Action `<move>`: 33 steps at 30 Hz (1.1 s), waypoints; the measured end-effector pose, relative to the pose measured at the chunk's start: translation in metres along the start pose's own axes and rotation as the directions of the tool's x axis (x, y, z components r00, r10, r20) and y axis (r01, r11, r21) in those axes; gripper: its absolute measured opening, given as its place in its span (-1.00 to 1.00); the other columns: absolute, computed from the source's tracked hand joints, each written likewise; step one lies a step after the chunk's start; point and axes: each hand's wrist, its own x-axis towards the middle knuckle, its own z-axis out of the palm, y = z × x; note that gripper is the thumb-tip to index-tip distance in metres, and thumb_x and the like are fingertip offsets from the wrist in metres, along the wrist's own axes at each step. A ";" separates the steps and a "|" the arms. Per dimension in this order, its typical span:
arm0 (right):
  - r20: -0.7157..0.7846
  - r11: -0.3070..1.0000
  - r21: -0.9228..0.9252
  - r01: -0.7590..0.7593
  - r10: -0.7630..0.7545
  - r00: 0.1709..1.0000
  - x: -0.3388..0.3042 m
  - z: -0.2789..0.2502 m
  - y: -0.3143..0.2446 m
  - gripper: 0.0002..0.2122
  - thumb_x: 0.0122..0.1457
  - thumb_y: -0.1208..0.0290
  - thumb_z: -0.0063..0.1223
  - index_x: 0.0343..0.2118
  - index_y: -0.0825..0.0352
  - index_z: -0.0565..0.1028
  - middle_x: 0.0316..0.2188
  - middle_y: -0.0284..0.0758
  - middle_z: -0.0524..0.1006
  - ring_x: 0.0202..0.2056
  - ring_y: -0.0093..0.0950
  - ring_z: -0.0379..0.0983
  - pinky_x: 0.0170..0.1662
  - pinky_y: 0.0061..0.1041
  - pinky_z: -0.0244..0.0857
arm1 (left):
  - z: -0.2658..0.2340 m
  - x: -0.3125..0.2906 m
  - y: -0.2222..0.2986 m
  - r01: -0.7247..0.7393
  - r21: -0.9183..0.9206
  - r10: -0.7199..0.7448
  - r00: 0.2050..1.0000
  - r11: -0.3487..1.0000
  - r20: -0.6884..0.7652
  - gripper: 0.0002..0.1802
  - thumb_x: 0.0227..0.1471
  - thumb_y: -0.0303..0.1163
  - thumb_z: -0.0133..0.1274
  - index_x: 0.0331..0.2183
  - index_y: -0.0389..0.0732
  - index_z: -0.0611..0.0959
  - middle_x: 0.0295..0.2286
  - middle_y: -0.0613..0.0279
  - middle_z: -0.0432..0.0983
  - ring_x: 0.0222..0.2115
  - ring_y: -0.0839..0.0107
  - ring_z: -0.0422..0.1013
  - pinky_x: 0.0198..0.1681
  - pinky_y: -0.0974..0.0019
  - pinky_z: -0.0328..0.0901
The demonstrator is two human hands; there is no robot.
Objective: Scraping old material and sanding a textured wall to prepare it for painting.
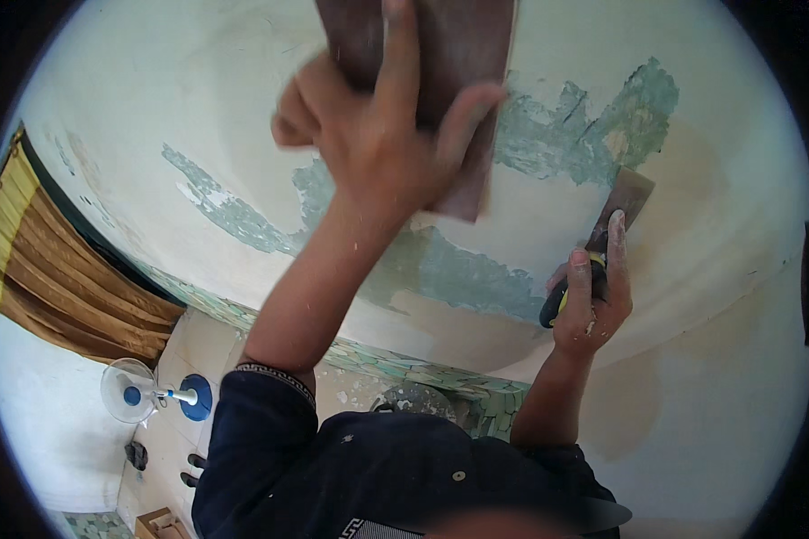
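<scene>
12 o'clock: left hand point(373, 144) over plate point(463, 54), grip unclear | 3 o'clock: right hand point(598, 305) clasps scraper point(629, 196) | wall point(243, 108) mostly pale, green patches point(638, 108) remain

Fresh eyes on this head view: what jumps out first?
Probably the big brown sheet at top centre, under the blurred left hand. Next, ragged green patches across the pale wall. Then the scraper in the right hand, right of centre.

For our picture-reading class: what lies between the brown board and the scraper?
In the head view, only wall lies between the brown board under the left hand and the scraper in the right hand: pale, with a green patch.
</scene>
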 end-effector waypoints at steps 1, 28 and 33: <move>0.009 1.000 -0.001 0.005 -0.005 1.000 0.001 0.001 -0.002 -0.53 0.21 0.63 -0.04 0.22 0.47 0.31 0.19 -0.05 0.38 -0.58 -0.60 0.35 -0.55 -0.59 0.33 | 0.004 -0.023 -0.008 -0.009 -0.023 0.008 0.999 1.000 -0.045 0.04 -0.15 0.30 0.22 0.22 -0.17 0.42 -0.26 -0.05 0.21 -0.20 0.07 0.09 -0.01 0.05 -0.09; 0.015 0.999 0.001 0.042 -0.042 0.999 0.003 0.000 0.001 -0.52 0.20 0.62 -0.02 0.22 0.47 0.31 0.16 -0.04 0.40 -0.57 -0.59 0.37 -0.55 -0.60 0.32 | -0.015 -0.109 0.005 0.052 0.003 -0.052 0.994 0.999 0.098 0.04 -0.17 0.31 0.24 0.21 -0.17 0.44 -0.28 -0.04 0.19 -0.26 0.08 0.09 -0.08 0.08 -0.07; 0.019 0.995 0.020 0.095 -0.095 0.995 0.003 -0.002 0.002 -0.53 0.20 0.64 -0.02 0.21 0.48 0.32 0.17 -0.02 0.39 -0.55 -0.58 0.39 -0.55 -0.60 0.33 | -0.010 -0.085 0.010 0.057 0.011 -0.058 0.996 0.998 0.065 -0.02 -0.17 0.32 0.23 0.18 -0.09 0.50 -0.32 0.00 0.17 -0.30 0.09 0.08 -0.12 0.10 -0.09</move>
